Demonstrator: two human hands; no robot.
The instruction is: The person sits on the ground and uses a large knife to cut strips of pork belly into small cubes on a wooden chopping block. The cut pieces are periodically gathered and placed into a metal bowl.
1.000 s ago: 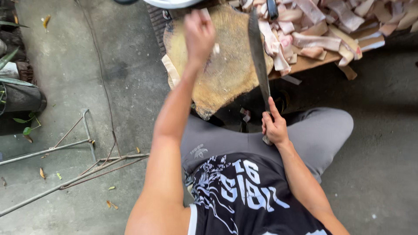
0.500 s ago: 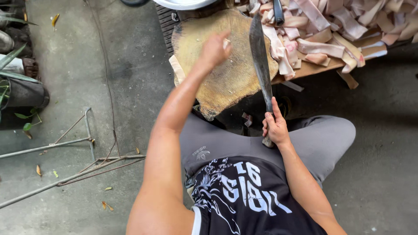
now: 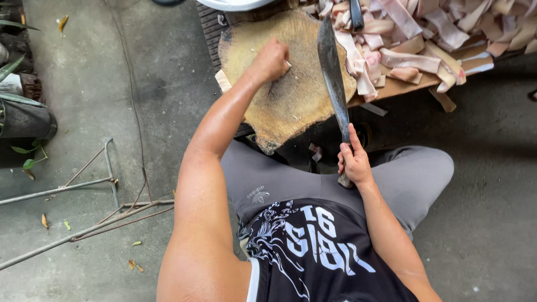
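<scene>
On the wooden block, roughly where things stand:
left hand (image 3: 272,59): curled tight into a fist and pressing on the round chopping block (image 3: 291,84), seems to be pinching a small pale scrap, can't tell for sure
right hand (image 3: 353,162): wrapping closed around the handle of the long cleaver (image 3: 333,78), blade lying across the block's right side, tip pointing away
strips (image 3: 414,39): pale pinkish pieces piling up on the board just beyond the block
step: looks like I'm setting up a piece for a cut
next move: probably needs the fist kept clear of the blade, since they're sitting near each other
</scene>
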